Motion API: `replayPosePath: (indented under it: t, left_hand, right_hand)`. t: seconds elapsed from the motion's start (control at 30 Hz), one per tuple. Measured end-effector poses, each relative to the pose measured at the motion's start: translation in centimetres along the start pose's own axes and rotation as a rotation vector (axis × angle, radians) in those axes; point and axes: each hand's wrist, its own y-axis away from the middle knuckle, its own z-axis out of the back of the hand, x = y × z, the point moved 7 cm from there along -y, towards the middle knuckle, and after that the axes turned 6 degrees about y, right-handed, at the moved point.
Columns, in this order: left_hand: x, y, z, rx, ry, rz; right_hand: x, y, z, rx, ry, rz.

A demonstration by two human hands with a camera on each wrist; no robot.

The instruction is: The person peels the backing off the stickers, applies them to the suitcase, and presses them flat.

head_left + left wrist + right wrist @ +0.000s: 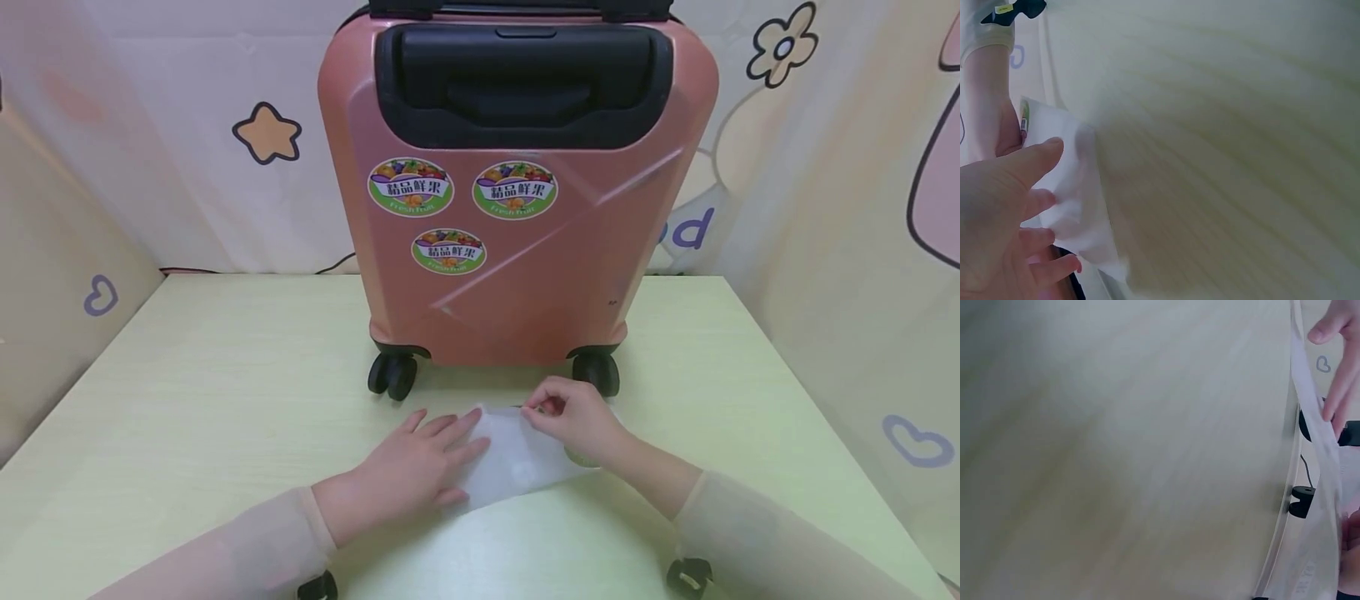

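A white sticker sheet [517, 458] lies near the table's middle, in front of the suitcase. My left hand [416, 462] spreads its fingers over the sheet's left end, fingertips touching it. At the sheet's far edge my right hand [577, 417] pinches with thumb and forefinger; a thin dark sliver shows beside those fingertips, too small to identify. Part of a green-rimmed sticker [581, 458] appears under the right wrist. In the right wrist view the sheet [1319, 450] is seen almost edge-on, with faint lettering showing through it. Three oval fruit stickers [410, 187] are on the suitcase front.
A pink suitcase [525, 292] with a black handle recess [525, 83] stands upright on the pale table [225, 358]. Its black wheels [392, 375] are just beyond the hands. Patterned cloth [187, 167] hangs at the back and both sides.
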Motion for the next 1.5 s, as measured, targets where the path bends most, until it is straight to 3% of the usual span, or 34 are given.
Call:
replayPosePath:
  t: [0.2,0.33,0.57,0.67,0.73,0.8,0.93,1.0,1.07,1.13,1.23,1.33,1.43,1.5]
  left_hand:
    - [0.2,0.2,-0.7,0.093,0.054,0.014]
    - [0.7,0.2,-1.2,0.145,0.116,0.038]
    - [1.1,0.0,-1.0,0.117,0.134,0.016]
    - [1.2,-0.2,-0.8,0.083,0.130,0.007]
    - [1.5,-0.4,-0.4,0.039,0.188,0.028]
    - [2.1,-0.8,0.3,-0.010,0.395,0.100]
    - [3.6,-1.6,2.3,-0.172,1.074,0.267]
    - [4.1,-1.8,3.0,-0.243,1.341,0.347]
    - [4.5,-1.9,3.6,-0.298,1.489,0.415]
    - [4.7,-1.9,3.8,-0.336,1.558,0.483]
    - [4.8,-2.0,3.9,-0.352,1.588,0.543]
    - [4.9,-2.2,3.9,-0.367,1.535,0.553]
    - [5.3,-2.2,4.4,-0.443,1.441,0.508]
    - [5.6,-2.1,5.0,-0.501,1.359,0.466]
  right_hand:
    - [-1.1,-0.2,0.4,0.002,-0.094,-0.155]
    - [-1.2,-0.2,0.9,-0.021,-0.122,-0.206]
    - [-0.7,-0.3,2.4,-0.124,-0.213,-0.225]
    - [0.3,-0.3,3.3,-0.195,-0.244,-0.144]
    - [1.4,-0.3,3.9,-0.243,-0.204,-0.017]
    - [3.0,-0.2,4.3,-0.286,-0.112,0.173]
    - [6.7,0.7,4.7,-0.391,0.181,0.643]
    - [8.1,1.2,4.7,-0.444,0.317,0.819]
    - [9.0,1.7,4.6,-0.476,0.419,0.937]
    - [9.6,2.1,4.3,-0.477,0.482,1.014]
    - [10.0,2.4,3.8,-0.448,0.517,1.081]
    - [10.1,2.6,3.5,-0.439,0.537,1.106]
    - [9.6,2.0,3.6,-0.407,0.493,0.966]
    - [8.5,0.9,4.1,-0.361,0.386,0.738]
